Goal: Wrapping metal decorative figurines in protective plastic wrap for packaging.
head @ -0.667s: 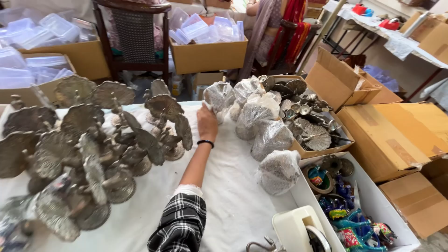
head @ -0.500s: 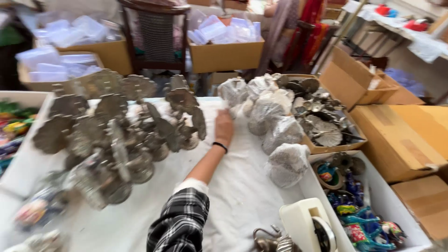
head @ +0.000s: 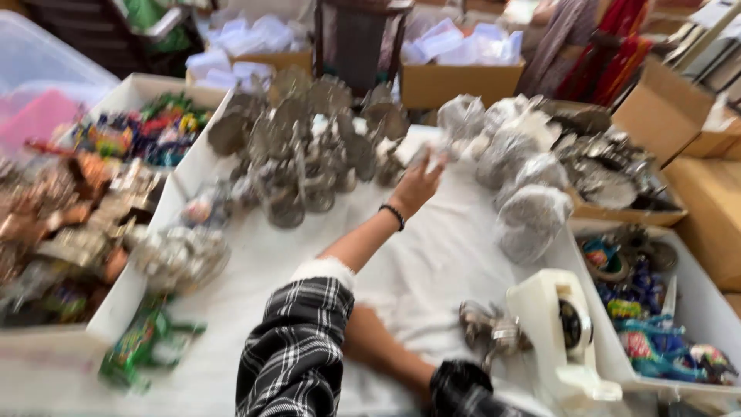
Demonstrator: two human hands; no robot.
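Head view: left hand point(head: 417, 184) pinches a blurred wrapped metal piece point(head: 434, 158) beside the metal ornaments point(head: 309, 147) on the white surface point(head: 432, 262). Right hand hidden below frame, state untellable. Advisable: grip firmly, lift clear of neighbouring wrapped bundles point(head: 525, 185).

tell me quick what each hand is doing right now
Left hand: stretched out by the metal fan-shaped pieces; blur hides whether it holds anything.
Right hand: only its forearm shows on the white cloth; the hand is hidden.
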